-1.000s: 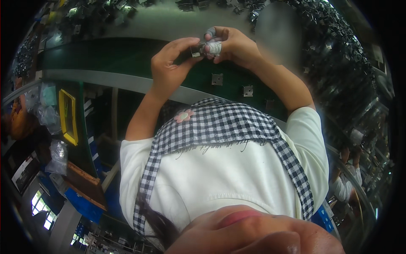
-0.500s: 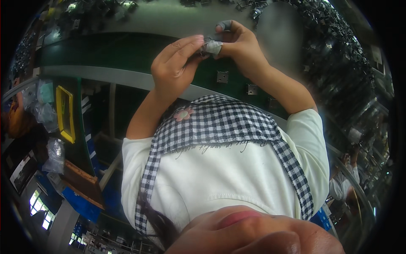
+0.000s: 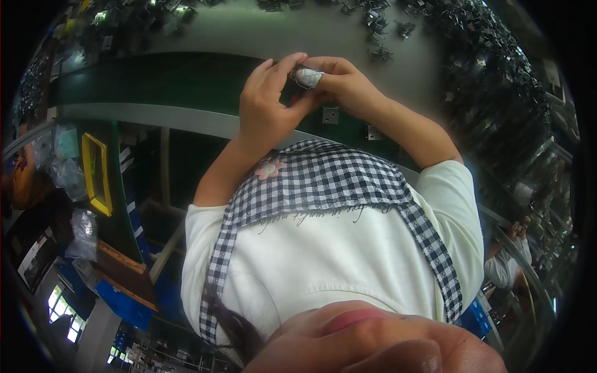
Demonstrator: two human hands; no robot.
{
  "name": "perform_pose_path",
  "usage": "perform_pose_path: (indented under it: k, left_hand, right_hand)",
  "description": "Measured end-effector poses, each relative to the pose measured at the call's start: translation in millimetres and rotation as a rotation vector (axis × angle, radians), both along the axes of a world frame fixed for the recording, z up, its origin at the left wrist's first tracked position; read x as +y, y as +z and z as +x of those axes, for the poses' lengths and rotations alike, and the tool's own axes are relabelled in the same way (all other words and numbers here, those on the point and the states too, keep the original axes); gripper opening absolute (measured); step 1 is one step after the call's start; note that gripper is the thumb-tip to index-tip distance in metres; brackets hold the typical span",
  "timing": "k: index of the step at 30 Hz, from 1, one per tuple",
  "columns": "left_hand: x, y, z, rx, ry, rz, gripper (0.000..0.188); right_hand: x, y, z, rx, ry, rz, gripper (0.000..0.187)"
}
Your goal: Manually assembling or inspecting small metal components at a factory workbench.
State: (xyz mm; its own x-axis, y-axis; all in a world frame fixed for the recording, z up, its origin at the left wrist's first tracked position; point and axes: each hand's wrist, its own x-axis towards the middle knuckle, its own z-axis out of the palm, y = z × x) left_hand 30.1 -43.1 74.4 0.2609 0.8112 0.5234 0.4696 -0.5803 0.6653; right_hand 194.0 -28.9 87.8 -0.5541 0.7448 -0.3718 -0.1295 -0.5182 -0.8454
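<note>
Hands: the left hand (image 3: 268,96) and right hand (image 3: 348,86) meet over the desk (image 3: 155,78), the right thumb wearing a white wrap (image 3: 309,77).
Fingers: bent inward; whether they are clamped on anything cannot be told, as the space between them is mostly hidden.
Metal pieces: a square metal piece (image 3: 331,115) lies just nearer than the right hand, and another metal piece (image 3: 373,132) to its right, beside the forearm.
Desk surface: green, with a pale edge strip (image 3: 174,118) on the near side.
Far side: a grey surface (image 3: 249,31) with a heap of metal parts (image 3: 491,53) at right.
Room, left: a yellow frame (image 3: 89,168), plastic bags (image 3: 85,233), a blue box (image 3: 127,306) and a bright window (image 3: 65,308).
Room, right: another person (image 3: 507,267) in pale sleeves.
</note>
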Motion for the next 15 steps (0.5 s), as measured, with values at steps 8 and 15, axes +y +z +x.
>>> perform_pose_path:
  k: [8, 15]
  left_hand:
    - [-3.2, -5.4, -11.7, 0.146, -0.081, -0.116, 0.045]
    - [1.0, -18.6, -8.2, 0.836, 0.016, -0.705, 0.047]
  right_hand:
    - [1.7, 0.9, 7.2, -0.195, 0.159, 0.041, 0.032]
    - [101.3, -13.1, 89.7, -1.544, -0.036, 1.121, 0.019]
